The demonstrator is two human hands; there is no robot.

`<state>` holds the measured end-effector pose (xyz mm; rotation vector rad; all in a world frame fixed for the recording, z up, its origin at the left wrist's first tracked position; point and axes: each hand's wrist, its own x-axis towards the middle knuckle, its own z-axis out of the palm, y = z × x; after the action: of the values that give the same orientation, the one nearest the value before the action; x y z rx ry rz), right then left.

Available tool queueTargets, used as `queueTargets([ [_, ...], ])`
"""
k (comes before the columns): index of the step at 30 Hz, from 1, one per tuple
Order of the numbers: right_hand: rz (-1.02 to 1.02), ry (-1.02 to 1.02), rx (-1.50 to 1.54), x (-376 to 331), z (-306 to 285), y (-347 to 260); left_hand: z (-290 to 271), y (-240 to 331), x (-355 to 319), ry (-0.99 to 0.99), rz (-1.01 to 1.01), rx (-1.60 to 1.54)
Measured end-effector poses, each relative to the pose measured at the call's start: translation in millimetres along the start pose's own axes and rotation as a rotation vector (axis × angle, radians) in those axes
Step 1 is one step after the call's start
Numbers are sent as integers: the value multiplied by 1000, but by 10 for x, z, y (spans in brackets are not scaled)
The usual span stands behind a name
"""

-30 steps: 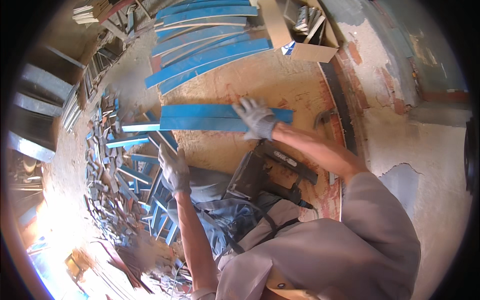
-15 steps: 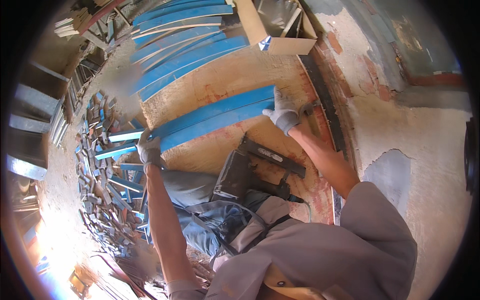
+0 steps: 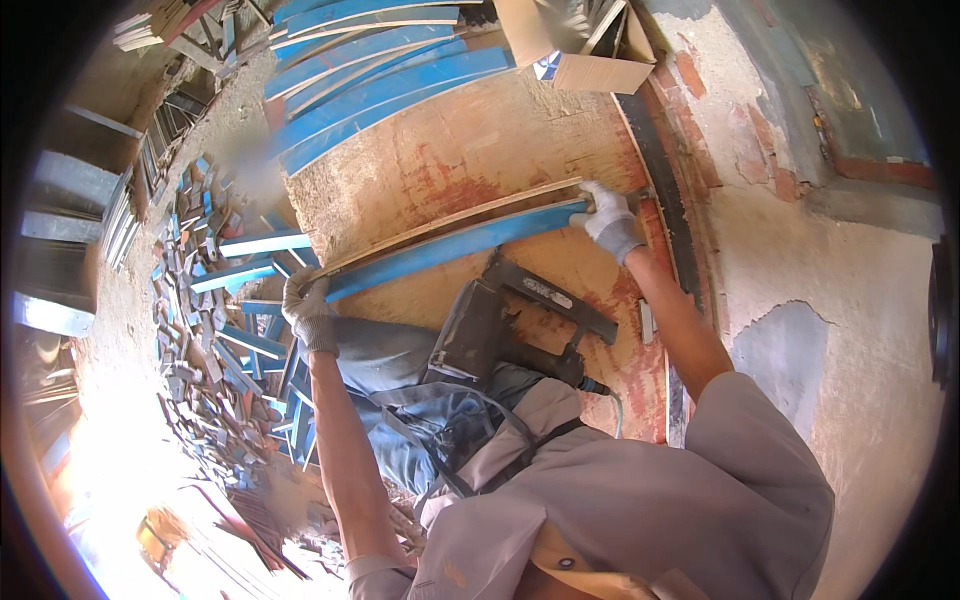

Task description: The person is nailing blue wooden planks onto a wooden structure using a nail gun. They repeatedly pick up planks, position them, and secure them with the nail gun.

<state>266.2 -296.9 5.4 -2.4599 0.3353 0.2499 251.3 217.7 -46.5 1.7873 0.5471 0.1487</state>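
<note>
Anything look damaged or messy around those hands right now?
Yes: left of the left hand, offcuts lie heaped in a loose jumble, unlike the blue strips laid side by side farther off. At right, the wall looks broken, baring red brick.

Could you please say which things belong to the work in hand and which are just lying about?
Work in hand: left hand, right hand, the pair of strips they hold; probably the power tool.
Apparently lying about: cardboard box, scrap pile.

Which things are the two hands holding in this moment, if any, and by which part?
A blue strip and the pale-edged strip beside it: the left hand grips their left ends, the right hand their right ends.
</note>
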Motion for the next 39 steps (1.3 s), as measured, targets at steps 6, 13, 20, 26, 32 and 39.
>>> queueTargets([
  [6, -174, 154, 167, -178, -94, 67, -88, 278, -153, -42, -156, -156],
  [13, -122, 301, 198, -265, 157, 468, -13, 352, -260, 6, -125, -69],
  [20, 454, 162, 704, -174, 245, 15, -6, 334, -344, 67, -146, -95],
  [26, 680, -98, 1120, -119, 147, 195, 29, 310, -287, 81, -89, -34],
  [32, 498, 25, 1043, -384, -109, -156, -75, 84, -169, 166, -85, -6],
  [39, 382, 159, 1157, -231, -145, 103, -24, 221, -136, 196, -216, -134],
])
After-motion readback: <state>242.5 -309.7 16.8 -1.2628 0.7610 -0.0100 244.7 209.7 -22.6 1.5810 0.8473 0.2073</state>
